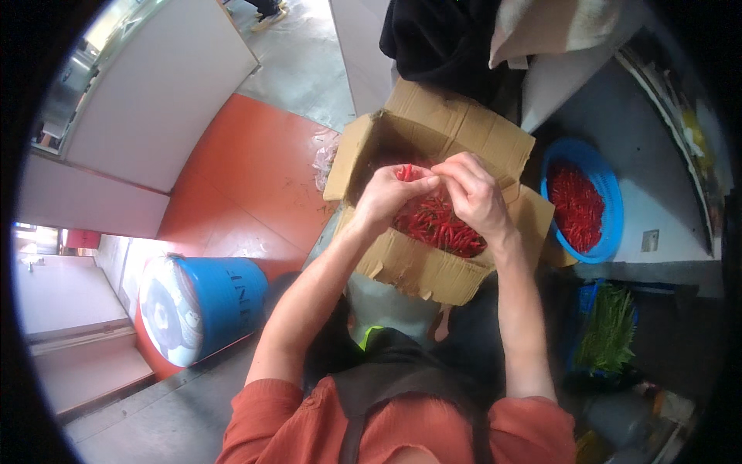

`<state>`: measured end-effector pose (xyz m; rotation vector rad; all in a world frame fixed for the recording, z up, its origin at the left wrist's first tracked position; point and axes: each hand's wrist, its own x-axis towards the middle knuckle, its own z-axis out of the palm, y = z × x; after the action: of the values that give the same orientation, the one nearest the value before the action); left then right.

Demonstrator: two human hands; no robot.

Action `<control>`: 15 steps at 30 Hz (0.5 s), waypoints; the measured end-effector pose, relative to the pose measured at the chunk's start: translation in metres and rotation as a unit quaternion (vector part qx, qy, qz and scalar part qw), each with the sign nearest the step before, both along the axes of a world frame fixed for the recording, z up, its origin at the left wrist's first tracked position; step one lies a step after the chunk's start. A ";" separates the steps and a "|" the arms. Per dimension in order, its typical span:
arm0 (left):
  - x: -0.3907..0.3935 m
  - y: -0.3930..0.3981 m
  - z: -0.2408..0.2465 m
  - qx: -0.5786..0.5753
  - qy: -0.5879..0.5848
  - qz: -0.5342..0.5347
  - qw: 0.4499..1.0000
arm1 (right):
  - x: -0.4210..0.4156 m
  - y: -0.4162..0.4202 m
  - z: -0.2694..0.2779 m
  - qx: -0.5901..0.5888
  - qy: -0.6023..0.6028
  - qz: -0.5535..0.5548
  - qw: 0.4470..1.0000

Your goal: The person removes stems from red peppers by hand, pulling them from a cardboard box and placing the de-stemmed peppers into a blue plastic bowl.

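Above an open cardboard box (429, 261), my left hand (394, 194) holds at least one red chili pepper (406, 171), whose end pokes up past the curled fingers. My right hand (476, 191) meets it, fingertips pinched together against the tip of the left thumb. Whatever lies between those fingertips is too small or hidden to tell. Beneath both hands, a heap of red chilies (443, 227) with some green stems fills the visible part of the box. The box flaps are folded outward and worn at the edges.
To the right, a blue plastic basket (615, 214) holds many red chilies (574, 206). Green serrated leaves (607, 330) lie in another blue container below it. A blue drum (229, 301) bearing writing stands left. Dark cloth (446, 43) hangs behind the box. A person's shoe (269, 20) shows far off.
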<state>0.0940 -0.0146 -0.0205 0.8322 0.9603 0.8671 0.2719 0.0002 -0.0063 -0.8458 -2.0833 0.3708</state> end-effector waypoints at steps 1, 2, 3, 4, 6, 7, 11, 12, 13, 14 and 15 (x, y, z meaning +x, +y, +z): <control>-0.004 -0.001 0.008 0.010 0.039 -0.016 0.999 | 0.002 0.000 0.001 -0.014 -0.012 0.015 1.000; -0.005 -0.001 0.008 0.030 0.087 -0.031 0.995 | 0.002 -0.001 0.002 0.007 -0.020 0.018 1.000; -0.005 0.000 0.008 0.053 0.135 -0.046 0.988 | 0.004 -0.002 0.003 0.007 -0.031 0.018 0.999; -0.006 0.000 0.009 0.109 0.213 -0.054 0.969 | 0.006 -0.002 0.003 0.007 -0.041 0.018 0.999; -0.007 -0.001 0.009 0.217 0.359 -0.070 0.905 | 0.008 -0.004 0.001 -0.005 -0.054 0.023 0.998; -0.007 -0.002 0.007 0.249 0.357 -0.074 0.898 | 0.007 -0.004 0.000 -0.017 -0.055 0.027 0.998; -0.014 -0.001 0.014 0.283 0.330 -0.101 0.895 | 0.011 -0.005 0.002 -0.267 0.035 0.078 0.960; -0.014 -0.001 0.021 0.254 0.307 -0.104 0.911 | 0.015 -0.001 -0.002 -0.351 0.082 0.090 0.929; -0.015 0.000 0.024 0.224 0.284 -0.108 0.926 | 0.019 0.002 0.003 -0.460 0.148 0.110 0.868; -0.018 0.004 0.009 0.250 0.244 -0.094 0.932 | 0.021 0.006 -0.004 -0.497 0.207 0.144 0.830; -0.015 0.007 0.011 0.185 0.178 -0.066 0.964 | 0.026 0.011 -0.015 -0.528 0.264 0.172 0.788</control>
<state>0.0794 -0.0080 -0.0092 1.3938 1.0529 0.8072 0.2977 0.0112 -0.0209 -0.7905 -1.3606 1.8594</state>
